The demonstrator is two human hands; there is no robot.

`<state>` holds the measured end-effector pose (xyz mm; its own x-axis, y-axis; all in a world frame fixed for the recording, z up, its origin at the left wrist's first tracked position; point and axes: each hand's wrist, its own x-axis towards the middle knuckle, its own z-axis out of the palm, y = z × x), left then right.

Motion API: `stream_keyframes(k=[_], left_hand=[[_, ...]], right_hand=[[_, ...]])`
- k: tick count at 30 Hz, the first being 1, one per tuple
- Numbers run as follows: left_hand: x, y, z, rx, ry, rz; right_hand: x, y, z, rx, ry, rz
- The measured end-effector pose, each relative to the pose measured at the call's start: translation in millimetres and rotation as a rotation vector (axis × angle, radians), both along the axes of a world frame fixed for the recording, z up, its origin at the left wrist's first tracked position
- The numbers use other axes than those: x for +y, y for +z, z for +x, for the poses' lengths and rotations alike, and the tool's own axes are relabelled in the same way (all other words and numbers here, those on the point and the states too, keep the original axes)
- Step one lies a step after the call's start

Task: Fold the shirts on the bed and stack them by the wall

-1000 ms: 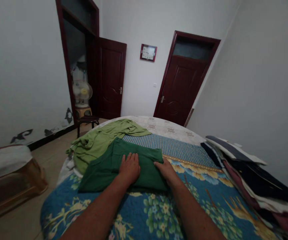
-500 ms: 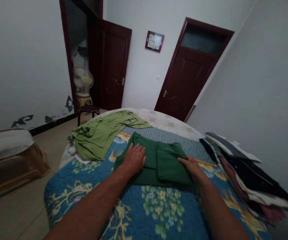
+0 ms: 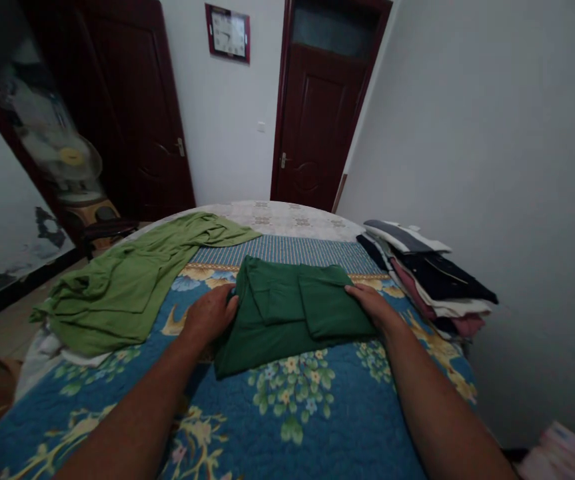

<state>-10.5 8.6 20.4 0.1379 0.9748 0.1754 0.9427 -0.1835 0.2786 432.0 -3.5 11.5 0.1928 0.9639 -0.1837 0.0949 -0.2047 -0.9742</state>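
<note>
A dark green garment (image 3: 287, 310) lies folded into a compact rectangle on the blue floral quilt (image 3: 287, 413). My left hand (image 3: 212, 313) grips its left edge, fingers curled around the fabric. My right hand (image 3: 373, 305) holds its right edge, fingers tucked at the side of the fold. Both forearms reach in from the bottom of the view.
A crumpled light green garment (image 3: 132, 280) lies on the bed's left. A stack of folded dark and pale clothes (image 3: 427, 277) sits at the right edge by the wall. Two dark doors (image 3: 317, 113), a wall clock (image 3: 227, 33) and a fan (image 3: 64, 157) stand beyond.
The green garment went from spread flat to folded smaller. My left hand moved from on top of it to its left edge. The view swung to the right.
</note>
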Motion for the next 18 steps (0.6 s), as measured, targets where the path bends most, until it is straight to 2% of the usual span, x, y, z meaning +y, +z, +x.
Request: stream_keyframes(k=[7,14,18], left_hand=[[21,-13.3,-17,-0.167,-0.039,0.071],[26,-20.1,-18,-0.296,-0.018,0.087],[28,-21.8,-18,-0.321,0.004,0.067]], right_hand=[[-4,3.5,0,-0.040,-0.029,-0.005],[-3,6.9,-4,0.020,-0.085,-0.044],[-6,9.1,-1,0.130,-0.016,-0.089]])
